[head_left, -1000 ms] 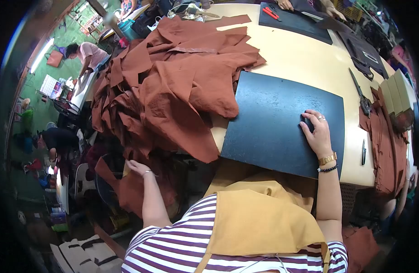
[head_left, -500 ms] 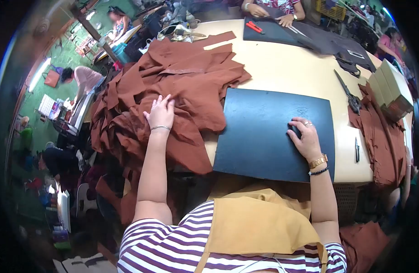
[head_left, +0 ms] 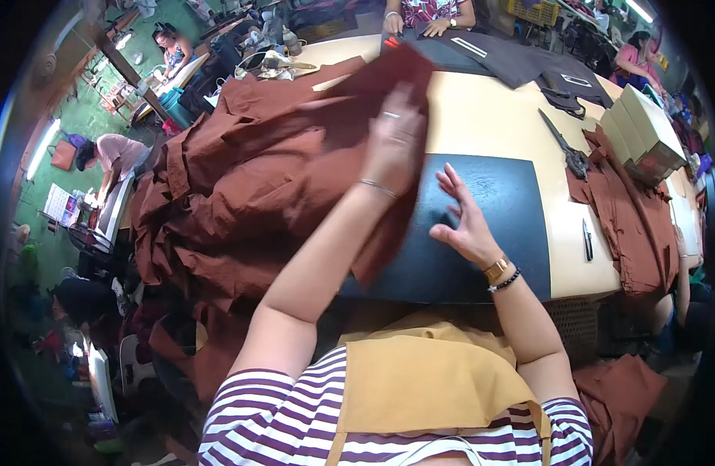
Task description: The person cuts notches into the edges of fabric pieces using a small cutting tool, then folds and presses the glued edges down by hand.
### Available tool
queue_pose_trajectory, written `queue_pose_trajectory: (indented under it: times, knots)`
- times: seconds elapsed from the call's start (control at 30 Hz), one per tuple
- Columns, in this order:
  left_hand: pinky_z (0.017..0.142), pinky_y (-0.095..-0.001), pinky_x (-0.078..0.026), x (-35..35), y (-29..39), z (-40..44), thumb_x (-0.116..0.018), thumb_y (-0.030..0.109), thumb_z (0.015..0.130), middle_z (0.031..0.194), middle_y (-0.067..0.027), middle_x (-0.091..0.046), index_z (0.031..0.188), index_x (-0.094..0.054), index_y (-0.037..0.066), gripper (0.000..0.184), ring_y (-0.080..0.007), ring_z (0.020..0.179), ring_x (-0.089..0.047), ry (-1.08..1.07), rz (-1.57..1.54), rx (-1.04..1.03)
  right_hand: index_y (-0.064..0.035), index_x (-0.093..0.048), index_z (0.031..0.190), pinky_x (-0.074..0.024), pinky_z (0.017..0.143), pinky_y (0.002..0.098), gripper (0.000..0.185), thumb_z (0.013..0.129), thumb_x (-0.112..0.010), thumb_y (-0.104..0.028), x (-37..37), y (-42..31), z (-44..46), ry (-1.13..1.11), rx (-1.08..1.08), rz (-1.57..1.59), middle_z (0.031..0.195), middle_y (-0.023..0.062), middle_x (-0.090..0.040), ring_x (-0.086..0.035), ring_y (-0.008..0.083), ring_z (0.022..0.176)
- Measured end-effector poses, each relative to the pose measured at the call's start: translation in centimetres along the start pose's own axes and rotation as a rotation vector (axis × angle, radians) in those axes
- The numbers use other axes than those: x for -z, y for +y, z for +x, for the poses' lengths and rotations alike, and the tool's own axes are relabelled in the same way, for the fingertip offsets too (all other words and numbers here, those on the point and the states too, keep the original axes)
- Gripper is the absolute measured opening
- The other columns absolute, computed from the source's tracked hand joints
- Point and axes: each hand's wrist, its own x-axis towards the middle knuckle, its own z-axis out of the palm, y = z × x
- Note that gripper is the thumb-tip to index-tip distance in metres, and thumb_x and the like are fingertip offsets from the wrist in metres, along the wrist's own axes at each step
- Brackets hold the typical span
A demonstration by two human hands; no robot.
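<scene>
Brown sheets that look like leather (head_left: 241, 179) lie in a large crumpled heap on the left of the table. My left hand (head_left: 395, 144), blurred by motion, grips a brown leather piece (head_left: 400, 74) that stands raised at the heap's right side. Part of that piece hangs over the left portion of a black cutting mat (head_left: 497, 256). Over the mat, my right hand (head_left: 468, 221) is open, fingers apart, holding nothing. A small dark object on the mat near its thumb is too unclear to name.
On the right are large scissors (head_left: 567, 147), a pen-like tool (head_left: 587, 239), more brown leather (head_left: 625, 233) and a cardboard box (head_left: 643, 136). Across the table, a person's hands (head_left: 437, 28) rest by dark material (head_left: 513, 58). A white-and-tan item (head_left: 276, 66) lies behind the heap.
My left hand has moved right from the heap, and a leather piece has been raised with it. My right hand has shifted left and its fingers have spread. The view has shifted slightly.
</scene>
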Motion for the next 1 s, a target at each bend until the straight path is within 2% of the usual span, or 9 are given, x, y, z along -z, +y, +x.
queue_pose_trajectory:
  times: [0.03, 0.1, 0.23, 0.33, 0.5, 0.63, 0.73, 0.83, 1.0]
  knots:
    - [0.113, -0.0470, -0.026, -1.7, 0.7, -0.7, -0.040, 0.031, 0.104, 0.149, -0.0152, -0.035, 0.146, -0.036, 0.005, 0.049, -0.0275, 0.139, -0.028, -0.151, 0.259, -0.009, -0.0058, -0.021, 0.151, -0.0358, 0.108, 0.0355, 0.090, 0.084, -0.077, -0.026, -0.3, 1.0, 0.4, -0.053, -0.091, 0.236, 0.150, 0.0136, -0.037, -0.034, 0.0263, 0.140]
    - [0.117, -0.0527, -0.012, -4.1, 3.9, -2.0, -0.043, 0.037, 0.101, 0.161, -0.0150, -0.015, 0.152, -0.028, 0.013, 0.058, -0.0307, 0.150, -0.004, -0.488, 0.682, 0.051, -0.0008, -0.033, 0.144, -0.0400, 0.105, 0.0355, 0.072, 0.087, -0.073, -0.021, -0.6, 1.2, 0.2, 0.054, -0.045, 0.356, 0.141, 0.0122, -0.047, -0.045, 0.0240, 0.130]
    - [0.116, -0.0472, -0.018, 1.3, 1.7, -4.6, -0.051, 0.043, 0.097, 0.151, -0.0245, -0.034, 0.144, -0.044, 0.013, 0.056, -0.0427, 0.142, -0.026, -0.297, 0.789, -0.081, 0.0021, -0.053, 0.125, -0.0508, 0.089, 0.0320, 0.041, 0.087, -0.066, -0.007, 3.7, 4.1, -1.7, 0.368, -0.372, 0.542, 0.120, 0.0094, -0.062, -0.061, 0.0181, 0.105]
    - [0.114, -0.0599, -0.015, 4.1, 1.1, -9.0, -0.054, 0.049, 0.093, 0.156, -0.0205, -0.024, 0.148, -0.039, 0.017, 0.065, -0.0405, 0.146, -0.016, -0.431, 1.020, 0.089, 0.0031, -0.055, 0.124, -0.0492, 0.093, 0.0331, 0.040, 0.087, -0.065, -0.007, 9.0, 3.6, -3.6, 0.363, -0.516, 0.517, 0.120, 0.0106, -0.063, -0.061, 0.0196, 0.108]
    - [0.111, -0.0658, -0.016, 2.1, 1.1, -14.7, -0.055, 0.053, 0.092, 0.159, -0.0157, -0.019, 0.149, -0.035, 0.020, 0.070, -0.0392, 0.147, -0.013, -0.667, 1.224, 0.195, 0.0011, -0.043, 0.137, -0.0485, 0.092, 0.0336, 0.059, 0.091, -0.069, -0.024, 16.2, 6.7, -4.7, 0.723, -0.145, -0.222, 0.120, 0.0136, -0.063, -0.061, 0.0200, 0.108]
    - [0.111, -0.0633, -0.021, -1.1, 3.4, -16.2, -0.057, 0.056, 0.089, 0.156, -0.0147, -0.029, 0.143, -0.044, 0.017, 0.068, -0.0360, 0.145, -0.024, -0.765, 1.138, 0.143, -0.0029, -0.047, 0.134, -0.0496, 0.085, 0.0467, 0.058, 0.090, -0.064, -0.037, 20.8, 5.1, -9.0, 0.674, -0.395, -1.333, 0.105, 0.0191, -0.065, -0.061, 0.0368, 0.099]
    - [0.110, -0.0622, -0.025, -1.8, 3.2, -16.8, -0.057, 0.058, 0.088, 0.152, -0.0151, -0.036, 0.140, -0.048, 0.015, 0.068, -0.0334, 0.142, -0.031, -0.700, 1.161, 0.055, -0.0042, -0.053, 0.127, -0.0494, 0.084, 0.0472, 0.045, 0.089, -0.063, -0.027, 23.0, 6.8, -13.0, 0.534, -0.621, -1.377, 0.104, 0.0204, -0.064, -0.061, 0.0379, 0.100]
    - [0.106, -0.0601, -0.030, -2.0, 4.4, -17.0, -0.059, 0.059, 0.086, 0.146, -0.0149, -0.043, 0.135, -0.053, 0.013, 0.067, -0.0316, 0.136, -0.039, -0.662, 1.240, 0.049, -0.0066, -0.060, 0.119, -0.0496, 0.084, 0.0469, 0.033, 0.089, -0.061, -0.019, 24.3, 7.4, -14.5, 0.566, -0.391, -1.355, 0.099, 0.0200, -0.065, -0.062, 0.0381, 0.096]
    - [0.079, -0.0385, -0.047, -1.7, 7.4, -13.6, -0.061, 0.052, 0.088, 0.093, -0.0106, -0.069, 0.120, -0.063, 0.010, 0.053, -0.0286, 0.086, -0.066, -0.757, 0.946, 0.066, 0.0010, -0.057, 0.122, -0.0494, 0.088, 0.0417, 0.036, 0.089, -0.045, -0.008, 24.2, 5.3, -12.8, 0.856, -0.428, -0.868, 0.109, 0.0222, -0.066, -0.065, 0.0331, 0.099]
